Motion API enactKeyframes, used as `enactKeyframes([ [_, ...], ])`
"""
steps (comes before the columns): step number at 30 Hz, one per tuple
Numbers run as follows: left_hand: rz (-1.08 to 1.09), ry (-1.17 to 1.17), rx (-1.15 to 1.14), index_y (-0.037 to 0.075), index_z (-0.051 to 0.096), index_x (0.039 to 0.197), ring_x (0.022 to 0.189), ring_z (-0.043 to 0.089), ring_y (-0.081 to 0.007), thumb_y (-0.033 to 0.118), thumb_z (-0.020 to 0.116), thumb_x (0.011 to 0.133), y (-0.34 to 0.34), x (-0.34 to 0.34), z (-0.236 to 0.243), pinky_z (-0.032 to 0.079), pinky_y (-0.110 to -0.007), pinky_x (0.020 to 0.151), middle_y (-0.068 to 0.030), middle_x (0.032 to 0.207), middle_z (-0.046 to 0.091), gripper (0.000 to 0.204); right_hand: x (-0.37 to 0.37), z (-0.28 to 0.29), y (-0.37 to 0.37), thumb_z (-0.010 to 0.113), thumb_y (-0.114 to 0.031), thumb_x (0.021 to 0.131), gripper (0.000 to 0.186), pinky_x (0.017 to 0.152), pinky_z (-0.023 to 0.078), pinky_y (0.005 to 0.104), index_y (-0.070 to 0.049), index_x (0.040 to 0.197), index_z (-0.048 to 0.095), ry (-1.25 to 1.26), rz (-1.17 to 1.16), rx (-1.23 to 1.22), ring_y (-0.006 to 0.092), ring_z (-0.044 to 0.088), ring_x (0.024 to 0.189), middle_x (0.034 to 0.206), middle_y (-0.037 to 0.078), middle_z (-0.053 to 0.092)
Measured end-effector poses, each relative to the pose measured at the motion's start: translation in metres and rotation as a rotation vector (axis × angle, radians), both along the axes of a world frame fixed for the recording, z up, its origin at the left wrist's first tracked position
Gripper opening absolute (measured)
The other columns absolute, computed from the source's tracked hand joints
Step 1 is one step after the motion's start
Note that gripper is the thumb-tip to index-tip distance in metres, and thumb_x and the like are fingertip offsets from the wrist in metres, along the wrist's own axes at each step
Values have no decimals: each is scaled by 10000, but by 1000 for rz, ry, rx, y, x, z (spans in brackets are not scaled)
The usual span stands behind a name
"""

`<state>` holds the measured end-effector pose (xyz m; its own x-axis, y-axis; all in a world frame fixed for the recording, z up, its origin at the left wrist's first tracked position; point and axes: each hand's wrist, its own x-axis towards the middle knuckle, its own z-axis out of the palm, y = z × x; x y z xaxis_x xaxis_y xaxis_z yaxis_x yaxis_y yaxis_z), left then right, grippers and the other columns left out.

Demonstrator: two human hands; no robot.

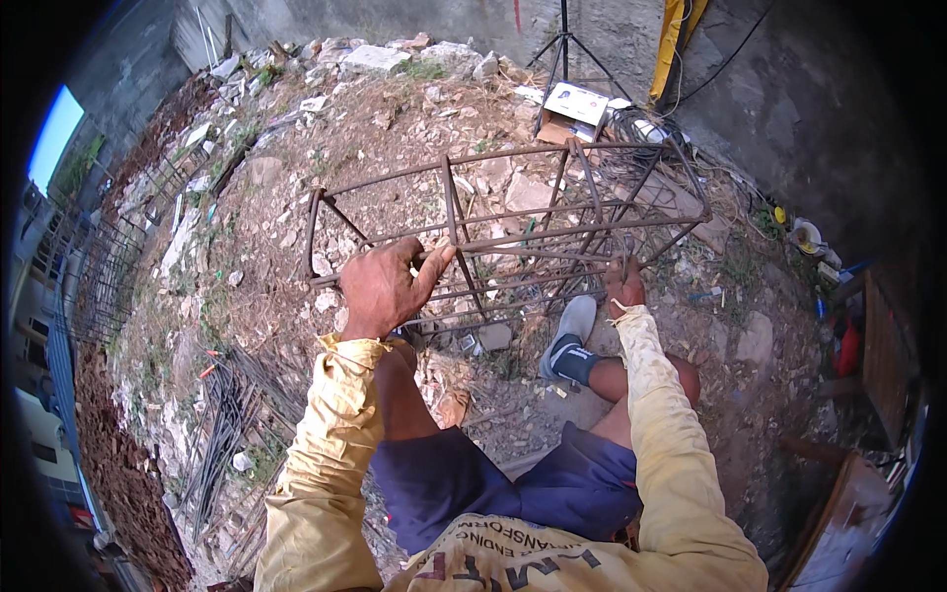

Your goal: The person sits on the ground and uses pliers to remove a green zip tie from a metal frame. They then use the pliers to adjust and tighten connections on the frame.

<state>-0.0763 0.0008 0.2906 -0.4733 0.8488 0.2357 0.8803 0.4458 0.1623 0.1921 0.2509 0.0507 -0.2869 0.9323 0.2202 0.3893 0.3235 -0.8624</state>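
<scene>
Two hands on a rebar cage

The left hand point(387, 288) has thumb and fingers clamped on a bar of the cage point(533, 239); the right hand point(624, 284) bunches at its near side, on what I cannot tell. The cage lies ahead, above rubble point(404, 128). The step seems to be working a joint; next calls for a steady left grip.

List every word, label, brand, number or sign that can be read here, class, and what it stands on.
Yellow shirt: large letters and smaller lines, partly legible and partly cut off or creased; wording not copied here.
Dark sock: pale marking, too small to read.
White box: small dark print, too small to read.
</scene>
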Motion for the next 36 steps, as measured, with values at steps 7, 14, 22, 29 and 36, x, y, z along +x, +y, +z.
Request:
enactKeyframes([
  [7,-258,-357,-229,105,658,1141,917,674,-316,689,553,822,0,-33,18,507,-437,792,-158,973,701,674,-10,9,-9,471,-416,973,417,763,461,513,-106,1251,470,-58,-7,-51,500,578,972,1002,260,634],
  [14,-299,-378,-332,119,727,985,780,657,-311,436,657,854,36,-33,-1,510,-425,738,-149,820,682,350,-8,26,-16,509,-378,967,433,829,472,481,-40,1237,502,-101,-41,116,475,575,1039,1076,265,621],
  [22,-170,-236,-285,99,717,934,703,648,-313,512,655,842,26,-13,8,504,-443,675,-137,732,657,427,0,58,-25,663,-502,832,603,938,452,508,-68,1239,566,-469,-39,233,466,511,1159,1288,249,496],
  [29,-148,92,-147,103,662,900,726,662,-294,641,571,837,21,-1,-7,518,-415,606,-93,821,647,550,1,42,-18,678,-502,817,586,909,476,520,-68,1201,585,-499,-109,344,479,515,1154,1301,277,489],
  [36,-155,274,78,108,636,910,820,664,-281,631,586,822,17,-2,-27,516,-409,679,-100,880,647,532,-3,53,-20,655,-514,832,596,900,479,523,-64,1214,572,-448,-65,286,490,539,1112,1301,296,483],
])
